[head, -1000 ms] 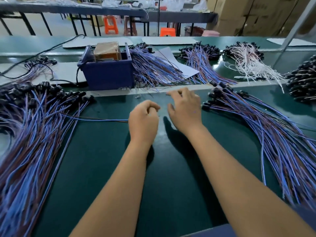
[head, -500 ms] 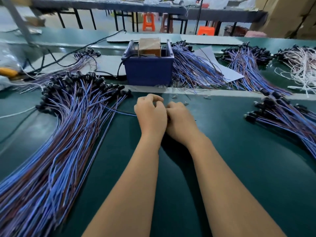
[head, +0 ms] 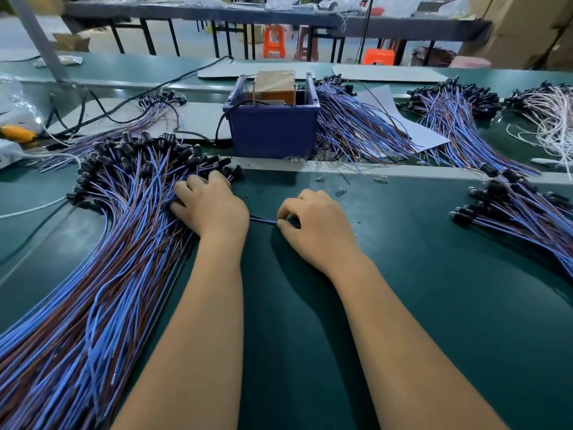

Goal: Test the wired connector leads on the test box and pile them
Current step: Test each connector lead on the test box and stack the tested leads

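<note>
Apart now, both hands had left their earlier huddle: the left hand (head: pixel 210 206) lay on the big pile (head: pixel 117 243), fingertips buried in leads (grasp unclear), while the right hand (head: pixel 313 225) pinched one blue lead (head: pixel 263 220), its ends hidden, before the test box (head: pixel 273 128).

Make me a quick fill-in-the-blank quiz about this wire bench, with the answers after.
1. The left hand rests on the big wire pile to the person's ____.
2. The right hand pinches a thin ____ wire.
3. The test box is dark ____.
Answers: left; blue; blue
</note>
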Motion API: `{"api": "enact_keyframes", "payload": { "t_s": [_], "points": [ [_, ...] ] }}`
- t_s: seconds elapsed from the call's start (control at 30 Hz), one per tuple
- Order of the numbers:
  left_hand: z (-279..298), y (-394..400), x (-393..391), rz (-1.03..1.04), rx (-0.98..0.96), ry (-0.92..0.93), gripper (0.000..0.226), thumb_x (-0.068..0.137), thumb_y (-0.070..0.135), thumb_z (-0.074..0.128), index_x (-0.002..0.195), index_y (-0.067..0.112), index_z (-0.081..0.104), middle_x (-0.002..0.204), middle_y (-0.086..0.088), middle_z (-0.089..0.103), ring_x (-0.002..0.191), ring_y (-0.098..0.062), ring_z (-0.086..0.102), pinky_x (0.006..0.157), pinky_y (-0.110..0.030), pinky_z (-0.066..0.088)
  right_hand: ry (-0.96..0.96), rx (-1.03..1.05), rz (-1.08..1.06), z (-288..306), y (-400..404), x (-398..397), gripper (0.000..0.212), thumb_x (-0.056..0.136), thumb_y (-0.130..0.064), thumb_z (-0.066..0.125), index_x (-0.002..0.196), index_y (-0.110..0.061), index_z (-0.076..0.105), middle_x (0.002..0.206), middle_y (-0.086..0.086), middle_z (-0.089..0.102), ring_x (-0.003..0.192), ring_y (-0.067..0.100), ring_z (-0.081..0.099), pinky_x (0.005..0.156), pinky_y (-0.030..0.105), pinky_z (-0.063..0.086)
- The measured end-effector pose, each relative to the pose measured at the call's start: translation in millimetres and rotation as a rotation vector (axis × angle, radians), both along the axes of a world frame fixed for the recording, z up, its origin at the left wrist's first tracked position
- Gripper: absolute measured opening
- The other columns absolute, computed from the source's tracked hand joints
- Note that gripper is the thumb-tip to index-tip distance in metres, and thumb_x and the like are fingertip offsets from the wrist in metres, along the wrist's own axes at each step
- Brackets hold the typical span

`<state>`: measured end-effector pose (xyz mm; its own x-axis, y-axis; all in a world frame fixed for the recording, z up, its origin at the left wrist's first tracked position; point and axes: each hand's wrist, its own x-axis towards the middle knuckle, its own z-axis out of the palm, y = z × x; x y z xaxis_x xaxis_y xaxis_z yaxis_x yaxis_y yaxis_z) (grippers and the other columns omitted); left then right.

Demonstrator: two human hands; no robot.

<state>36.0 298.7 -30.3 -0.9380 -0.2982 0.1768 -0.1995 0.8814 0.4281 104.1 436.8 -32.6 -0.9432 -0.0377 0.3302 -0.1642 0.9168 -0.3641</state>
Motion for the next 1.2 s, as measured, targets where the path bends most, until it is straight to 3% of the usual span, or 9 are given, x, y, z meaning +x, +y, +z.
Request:
{"api": "enact_keyframes", "payload": {
  "t_s": [0.27, 0.43, 0.6, 0.73, 0.83, 0.93, 1.03, 1.1, 1.2],
  "points": [
    [1, -10, -8, 0.047, -0.052, 0.01, 0.036, 0.093, 0.012, 0.049, 0.129, 0.01, 0.048, 0.139, -0.017, 0.05, 0.132, -0.038, 0.033, 0.108, -0.049, 0.025, 0.016, -0.04, -0.002, -1, 1, -1, 0.012, 0.092, -0.028, 0.058, 0.091, -0.022, 0.068, 0.086, -0.004, 0.053, 0.087, 0.017, 0.041, 0.082, 0.032, 0.038],
    [-2, -11, -6, 0.023, -0.069, 0.076, 0.028, 0.101, 0.024, 0.046, 0.123, 0.015, 0.062, 0.13, -0.016, 0.056, 0.127, -0.038, 0.036, 0.104, -0.048, 0.027, 0.054, -0.012, -0.04, -1, 0, -2, 0.014, 0.093, -0.026, 0.056, 0.092, -0.02, 0.069, 0.085, -0.005, 0.049, 0.088, 0.019, 0.043, 0.084, 0.033, 0.038],
    [0, -9, -3, -0.036, 0.051, 0.318, 0.025, 0.099, 0.018, 0.05, 0.112, 0.025, 0.07, 0.117, -0.007, 0.06, 0.123, -0.032, 0.037, 0.086, -0.039, 0.025, 0.213, -0.138, -0.097, 3, -7, 0, 0.013, 0.091, -0.015, 0.057, 0.092, -0.014, 0.07, 0.092, 0.001, 0.058, 0.092, 0.023, 0.048, 0.084, 0.032, 0.039],
    [5, -8, 1, -0.145, 0.171, 0.583, 0.022, 0.095, 0.015, 0.058, 0.11, 0.017, 0.073, 0.109, -0.007, 0.065, 0.117, -0.029, 0.047, 0.093, -0.032, 0.032, 0.265, -0.353, -0.035, 5, -17, 2, 0.012, 0.09, -0.012, 0.057, 0.087, -0.014, 0.068, 0.082, -0.003, 0.059, 0.081, 0.016, 0.049, 0.071, 0.027, 0.039],
    [15, 1, 6, -0.284, 0.458, 0.718, 0.014, 0.092, 0.014, 0.064, 0.102, 0.012, 0.074, 0.097, 0.0, 0.064, 0.095, -0.013, 0.055, 0.082, -0.006, 0.035, 0.088, -0.69, 0.032, 5, -25, 1, 0.023, 0.092, -0.007, 0.049, 0.083, -0.021, 0.064, 0.074, -0.001, 0.063, 0.072, 0.019, 0.057, 0.069, 0.034, 0.049],
    [24, 18, 12, -0.318, 0.781, 0.677, 0.009, 0.088, 0.013, 0.068, 0.095, 0.016, 0.073, 0.088, 0.003, 0.066, 0.075, 0.001, 0.056, 0.076, -0.012, 0.045, -0.028, -0.877, 0.081, 5, -26, -1, 0.037, 0.093, 0.003, 0.039, 0.079, -0.023, 0.061, 0.077, 0.014, 0.065, 0.072, 0.031, 0.059, 0.071, 0.044, 0.053],
    [35, 28, 18, -0.342, 1.366, 0.523, 0.01, 0.091, 0.006, 0.063, 0.091, 0.012, 0.071, 0.072, 0.002, 0.066, 0.071, -0.007, 0.062, 0.073, -0.02, 0.052, -0.084, -1.12, 0.096, 9, -22, -3, 0.039, 0.092, 0.011, 0.033, 0.081, -0.015, 0.061, 0.078, 0.015, 0.063, 0.069, 0.022, 0.059, 0.065, 0.033, 0.055],
    [42, 29, 21, -0.421, 1.808, 0.357, 0.013, 0.096, 0.005, 0.055, 0.09, 0.008, 0.066, 0.056, 0.003, 0.055, 0.063, -0.012, 0.061, 0.07, -0.025, 0.055, -0.145, -1.307, 0.122, 11, -17, -4, 0.035, 0.093, 0.011, 0.032, 0.086, -0.009, 0.06, 0.076, 0.016, 0.064, 0.066, 0.022, 0.062, 0.063, 0.029, 0.057],
    [48, 31, 30, -0.548, 2.187, 0.056, 0.008, 0.089, 0.008, 0.055, 0.084, 0.008, 0.061, 0.045, 0.007, 0.037, 0.044, -0.006, 0.044, 0.049, -0.018, 0.047, -0.219, -1.455, 0.179, 12, -13, -7, 0.029, 0.101, -0.003, 0.035, 0.09, -0.01, 0.061, 0.076, 0.011, 0.066, 0.066, 0.019, 0.064, 0.064, 0.031, 0.058]
  ]
}}
